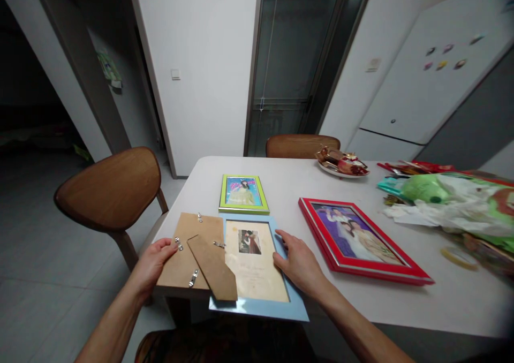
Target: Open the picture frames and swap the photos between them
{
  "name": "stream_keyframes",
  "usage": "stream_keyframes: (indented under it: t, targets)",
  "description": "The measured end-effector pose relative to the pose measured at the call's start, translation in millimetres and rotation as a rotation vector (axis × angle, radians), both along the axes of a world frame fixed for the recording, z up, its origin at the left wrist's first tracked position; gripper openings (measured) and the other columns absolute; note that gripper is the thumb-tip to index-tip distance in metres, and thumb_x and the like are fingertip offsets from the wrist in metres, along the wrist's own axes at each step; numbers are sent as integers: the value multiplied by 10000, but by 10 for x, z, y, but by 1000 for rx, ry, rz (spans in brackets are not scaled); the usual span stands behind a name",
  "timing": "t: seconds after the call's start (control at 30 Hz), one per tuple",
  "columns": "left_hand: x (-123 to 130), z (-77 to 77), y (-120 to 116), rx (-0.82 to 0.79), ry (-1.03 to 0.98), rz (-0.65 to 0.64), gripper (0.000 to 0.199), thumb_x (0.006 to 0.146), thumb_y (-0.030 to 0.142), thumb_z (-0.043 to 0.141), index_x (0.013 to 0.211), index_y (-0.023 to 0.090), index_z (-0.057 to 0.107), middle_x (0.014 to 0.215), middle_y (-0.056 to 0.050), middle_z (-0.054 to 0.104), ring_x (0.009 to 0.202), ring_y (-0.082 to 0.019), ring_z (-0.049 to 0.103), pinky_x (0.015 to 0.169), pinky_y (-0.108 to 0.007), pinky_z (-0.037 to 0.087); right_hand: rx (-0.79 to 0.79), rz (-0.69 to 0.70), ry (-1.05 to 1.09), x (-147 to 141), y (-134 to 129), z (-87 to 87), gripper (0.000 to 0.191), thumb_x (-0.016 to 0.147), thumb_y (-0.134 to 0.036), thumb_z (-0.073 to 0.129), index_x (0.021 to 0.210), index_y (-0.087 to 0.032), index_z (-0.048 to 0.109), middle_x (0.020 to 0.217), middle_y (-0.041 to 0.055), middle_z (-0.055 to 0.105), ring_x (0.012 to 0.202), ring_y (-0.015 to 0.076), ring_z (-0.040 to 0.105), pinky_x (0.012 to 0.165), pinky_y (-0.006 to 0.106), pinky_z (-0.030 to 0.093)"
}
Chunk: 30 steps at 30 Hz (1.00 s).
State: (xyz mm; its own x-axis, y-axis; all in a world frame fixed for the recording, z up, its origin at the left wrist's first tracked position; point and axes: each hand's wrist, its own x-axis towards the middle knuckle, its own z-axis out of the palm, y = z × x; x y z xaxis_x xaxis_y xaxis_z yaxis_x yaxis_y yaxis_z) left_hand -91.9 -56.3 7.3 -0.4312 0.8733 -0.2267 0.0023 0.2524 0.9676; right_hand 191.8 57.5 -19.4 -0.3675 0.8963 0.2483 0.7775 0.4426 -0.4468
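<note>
Backing board [181,266] detached; our left hand [155,260] pinches its edge, our half-open right hand [300,261] touches the blue picture frame [261,307].

Blue frame [297,302] at near table [283,173] edge, left hand [155,264] holding brown backing board [174,269] left of it, right hand [299,261] on its right side, green frame [265,198] beyond it, red frame [401,275] right of it.

Tabletop [283,197] gap between green frame [243,193], red frame [361,240]; right hand [299,261] blocks nearside.
</note>
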Motion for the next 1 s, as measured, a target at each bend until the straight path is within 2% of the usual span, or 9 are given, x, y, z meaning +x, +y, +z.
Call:
stream_keyframes:
  t: [0.17,0.23,0.37,0.47,0.6,0.7,0.8,0.87,1.0]
  targets:
    - [-334,-47,-62,-79,247,38,275,556,399,594,693,173,519,477,39,531,468,-157,520,444,-220,344,-61,-87,14,58,120,110,603,612,-135,438,1210,-105,372,955,113,583,826,206,545,749,313,396]
    - [-375,-59,-69,-148,471,100,267,569,394,586,729,186,533,509,23,540,559,-205,554,497,-253,368,-157,-133,96,89,141,172,629,616,-153,442,1233,-98,337,840,100,603,732,202,561,684,309,414]
    - [-52,-49,-61,-81,1043,115,320,673,329,492,947,166,513,946,-90,566,947,-279,499,777,-369,378,-559,-114,526,113,68,315,661,672,-185,387,1299,-126,187,730,53,615,541,155,561,537,270,436]
    - [522,-20,-42,146,917,-126,356,724,269,454,1063,161,446,1082,-91,506,1024,-221,460,871,-351,358,-702,-87,818,77,-31,417,711,685,-207,408,1321,-148,94,808,58,628,558,155,580,537,277,456]
    - [1241,43,13,344,847,-352,504,665,276,568,1130,176,403,1202,-95,428,1108,-236,374,942,-371,313,-766,-57,1034,2,-105,507,803,658,-203,492,1322,-211,39,880,50,620,583,153,589,546,283,467]
    - [1488,106,67,444,886,-414,489,663,230,565,1122,175,409,1163,-92,458,1056,-236,407,915,-373,345,-812,-46,1080,-24,-101,520,838,659,-242,547,1318,-240,30,805,22,618,523,135,564,494,259,452]
    - [1505,168,90,537,961,-466,417,673,114,473,1083,179,431,1012,-78,534,933,-219,474,822,-370,411,-795,-41,1056,-13,-59,483,847,641,-282,599,1315,-229,90,695,-7,591,467,109,523,437,215,411]
    - [1427,202,79,559,968,-394,413,671,65,410,1069,172,434,907,-69,552,850,-203,505,755,-354,440,-738,-62,1017,10,-16,437,849,618,-265,623,1309,-206,134,662,-17,570,470,98,517,419,189,384]
    - [1137,223,12,404,759,-6,429,702,114,415,1126,172,373,893,-56,559,737,-170,561,654,-298,465,-621,-113,824,83,78,312,747,633,-245,584,1283,-130,234,599,-28,536,450,87,494,397,174,340]
